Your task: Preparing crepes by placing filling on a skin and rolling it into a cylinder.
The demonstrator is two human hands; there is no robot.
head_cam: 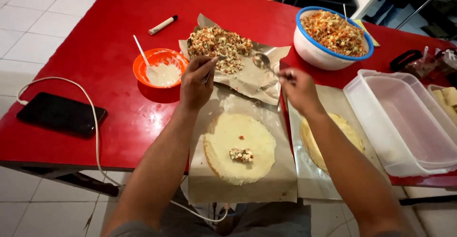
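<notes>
My left hand (195, 84) grips a metal utensil whose tip rests in the pile of chopped filling (220, 45) on a foil sheet (252, 77). My right hand (297, 88) holds a metal spoon (262, 62) over the bare part of that foil. Below the hands, a round pale wrapper (240, 146) lies on a paper sheet (209, 184) with a small lump of filling (242, 154) on it. A second round wrapper (352, 132) lies on another sheet under my right forearm.
An orange bowl (162, 56) of white paste with a white spoon sits at left. A white, blue-rimmed bowl (323, 51) of filling stands at back right, clear plastic boxes (400, 118) at right. A black phone (61, 114) with white cable and a marker (163, 24) lie on the red table (104, 37).
</notes>
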